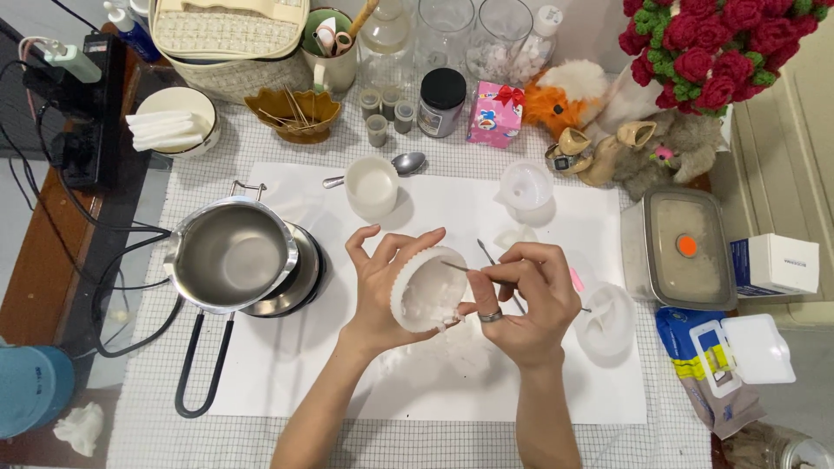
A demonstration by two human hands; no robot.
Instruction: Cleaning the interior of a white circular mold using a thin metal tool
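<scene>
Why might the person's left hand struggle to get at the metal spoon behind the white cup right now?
Probably not freely: the left hand holds a white mould, and the white cup stands between it and the spoon.

White ridged mould [426, 291], silver ring [491, 316], white paper sheet [452, 208] over a white cloth with grey grid [165, 430]. Steel-grey pot [230, 254] with black handle [201, 365]; pink box [495, 113] with red bow. Red crochet roses [712, 39] with green leaves, clear tub with orange dot [686, 246].
</scene>
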